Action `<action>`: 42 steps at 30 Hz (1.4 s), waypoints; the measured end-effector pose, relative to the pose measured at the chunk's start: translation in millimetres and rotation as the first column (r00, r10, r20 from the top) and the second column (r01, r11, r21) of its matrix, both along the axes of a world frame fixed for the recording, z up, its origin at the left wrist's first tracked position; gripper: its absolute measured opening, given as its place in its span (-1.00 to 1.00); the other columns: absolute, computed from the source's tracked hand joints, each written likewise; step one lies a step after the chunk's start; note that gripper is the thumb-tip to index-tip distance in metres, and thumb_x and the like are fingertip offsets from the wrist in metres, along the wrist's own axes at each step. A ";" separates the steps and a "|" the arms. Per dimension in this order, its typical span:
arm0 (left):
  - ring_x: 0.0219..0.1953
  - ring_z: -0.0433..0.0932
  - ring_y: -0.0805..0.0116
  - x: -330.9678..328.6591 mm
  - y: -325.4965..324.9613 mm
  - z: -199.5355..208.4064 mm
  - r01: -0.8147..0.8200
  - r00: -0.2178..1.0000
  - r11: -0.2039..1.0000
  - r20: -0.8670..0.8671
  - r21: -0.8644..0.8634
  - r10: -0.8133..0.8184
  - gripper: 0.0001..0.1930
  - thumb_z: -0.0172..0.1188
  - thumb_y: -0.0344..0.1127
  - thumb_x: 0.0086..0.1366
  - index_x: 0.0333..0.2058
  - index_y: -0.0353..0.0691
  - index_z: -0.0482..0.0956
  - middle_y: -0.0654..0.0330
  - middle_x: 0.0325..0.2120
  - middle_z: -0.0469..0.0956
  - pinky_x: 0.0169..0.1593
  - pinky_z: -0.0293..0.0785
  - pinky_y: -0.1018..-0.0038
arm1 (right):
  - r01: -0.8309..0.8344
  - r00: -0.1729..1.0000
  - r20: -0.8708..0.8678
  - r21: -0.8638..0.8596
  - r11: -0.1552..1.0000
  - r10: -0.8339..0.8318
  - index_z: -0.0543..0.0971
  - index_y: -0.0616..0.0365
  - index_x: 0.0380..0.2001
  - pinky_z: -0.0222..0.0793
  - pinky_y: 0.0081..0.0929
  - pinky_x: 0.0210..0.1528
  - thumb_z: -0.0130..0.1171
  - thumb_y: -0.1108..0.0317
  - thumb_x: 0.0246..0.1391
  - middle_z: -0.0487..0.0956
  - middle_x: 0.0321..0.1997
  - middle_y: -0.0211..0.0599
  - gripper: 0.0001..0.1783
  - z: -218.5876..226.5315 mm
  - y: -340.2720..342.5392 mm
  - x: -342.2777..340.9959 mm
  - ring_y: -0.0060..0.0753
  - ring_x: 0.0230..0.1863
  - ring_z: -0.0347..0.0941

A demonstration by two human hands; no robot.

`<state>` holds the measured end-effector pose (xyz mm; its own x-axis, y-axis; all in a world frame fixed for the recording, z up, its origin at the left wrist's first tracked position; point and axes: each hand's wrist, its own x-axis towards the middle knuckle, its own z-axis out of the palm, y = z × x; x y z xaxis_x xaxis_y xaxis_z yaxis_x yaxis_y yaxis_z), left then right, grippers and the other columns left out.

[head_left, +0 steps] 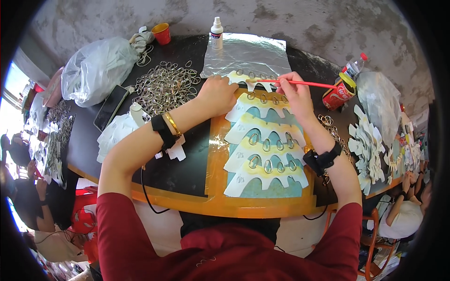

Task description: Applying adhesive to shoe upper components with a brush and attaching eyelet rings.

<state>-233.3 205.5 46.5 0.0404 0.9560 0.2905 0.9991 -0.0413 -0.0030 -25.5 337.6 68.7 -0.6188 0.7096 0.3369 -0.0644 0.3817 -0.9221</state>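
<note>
My right hand point(296, 96) pinches a thin red stick point(316, 84), possibly a brush. Its left end lies over the yellowish strip of the farthest white cut-out piece point(237, 76). My left hand point(218, 96) has curled fingers at that piece's left end; its fingertips are partly hidden. Metal rings, oval and teardrop-shaped, sit along its far edge. Nearer me, several similar scalloped white pieces point(243, 161) overlap in a column on a blue-green sheet point(286, 189). They carry yellowish smears, and several have metal rings point(268, 166) on them.
A heap of metal rings point(166, 86), a phone point(111, 107) and a plastic bag point(99, 70) lie left. Foil point(267, 47) with a white bottle point(216, 33) is at the back. A red can point(338, 95) and white cut-outs point(365, 145) stand right. Other people sit at both sides.
</note>
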 end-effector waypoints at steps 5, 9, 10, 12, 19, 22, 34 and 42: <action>-0.32 0.51 0.10 0.4 -1.4 0.5 0.015 1.000 1.000 0.002 -0.010 -0.015 -0.69 0.01 -0.28 0.12 -0.18 -0.19 0.57 0.04 -0.44 0.52 -0.18 0.45 0.25 | 0.071 0.998 0.013 -0.126 0.990 -0.069 0.48 0.22 -0.31 0.38 -0.66 -0.33 0.03 0.38 0.20 0.55 -0.42 -0.35 -0.87 -5.0 11.8 8.8 -0.65 -0.42 0.44; -0.32 0.51 0.10 -1.0 -0.9 -0.1 0.010 1.000 1.000 -0.016 -0.009 -0.011 -0.69 0.02 -0.28 0.12 -0.17 -0.19 0.57 0.03 -0.44 0.52 -0.17 0.45 0.24 | 0.154 0.979 -0.119 -0.105 0.982 -0.166 0.48 0.23 -0.33 0.37 -0.67 -0.35 0.04 0.36 0.19 0.56 -0.43 -0.34 -0.86 6.1 23.4 21.4 -0.66 -0.45 0.42; -0.32 0.51 0.10 -1.8 -0.9 -0.5 0.007 1.000 1.000 -0.003 -0.015 -0.007 -0.69 0.02 -0.28 0.12 -0.17 -0.19 0.57 0.03 -0.44 0.52 -0.17 0.45 0.24 | 0.156 0.979 -0.118 -0.105 0.982 -0.168 0.48 0.23 -0.33 0.37 -0.67 -0.35 0.04 0.36 0.19 0.56 -0.43 -0.34 -0.86 5.9 26.5 24.0 -0.66 -0.45 0.42; -0.32 0.51 0.09 -1.8 0.0 -0.6 0.010 1.000 1.000 0.009 -0.020 -0.010 -0.69 0.02 -0.28 0.12 -0.17 -0.18 0.57 0.04 -0.44 0.52 -0.17 0.45 0.23 | 0.165 0.973 -0.131 -0.185 0.969 -0.190 0.49 0.22 -0.33 0.36 -0.66 -0.36 0.04 0.36 0.19 0.56 -0.43 -0.34 -0.86 4.9 33.2 30.8 -0.66 -0.46 0.42; -0.29 0.50 0.08 0.7 -0.3 0.2 -0.006 1.000 0.999 0.024 -0.033 0.007 -0.69 0.03 -0.28 0.12 -0.16 -0.18 0.57 0.03 -0.42 0.52 -0.15 0.45 0.23 | 0.096 0.991 -0.067 -0.255 0.962 -0.117 0.48 0.21 -0.33 0.37 -0.66 -0.33 0.04 0.34 0.21 0.54 -0.42 -0.34 -0.85 -17.4 34.2 34.1 -0.65 -0.44 0.43; -0.27 0.50 0.08 1.5 -1.7 2.1 -0.003 1.000 0.999 0.015 -0.033 0.004 -0.68 0.02 -0.28 0.12 -0.15 -0.19 0.56 0.03 -0.41 0.52 -0.13 0.44 0.23 | 0.105 0.992 -0.043 -0.235 0.966 -0.118 0.48 0.21 -0.34 0.37 -0.66 -0.33 0.04 0.34 0.22 0.54 -0.43 -0.35 -0.85 -17.0 37.1 37.9 -0.65 -0.44 0.43; -0.27 0.49 0.07 1.5 -0.8 3.1 -0.007 0.999 0.998 0.043 -0.061 0.009 -0.65 0.01 -0.27 0.12 -0.13 -0.21 0.56 0.01 -0.39 0.51 -0.13 0.44 0.23 | 0.170 0.968 -0.152 -0.202 0.965 -0.202 0.49 0.22 -0.30 0.37 -0.67 -0.32 0.03 0.40 0.18 0.55 -0.42 -0.35 -0.88 -5.5 41.6 43.5 -0.65 -0.42 0.44; -0.27 0.49 0.07 2.1 -2.3 3.2 0.005 0.999 0.999 0.037 -0.034 -0.004 -0.66 0.01 -0.27 0.12 -0.14 -0.21 0.56 0.01 -0.39 0.51 -0.14 0.44 0.23 | 0.064 0.998 0.018 0.131 0.989 -0.067 0.47 0.26 -0.33 0.35 -0.62 -0.25 0.04 0.48 0.09 0.54 -0.39 -0.34 -0.91 -1.2 17.6 36.6 -0.58 -0.36 0.45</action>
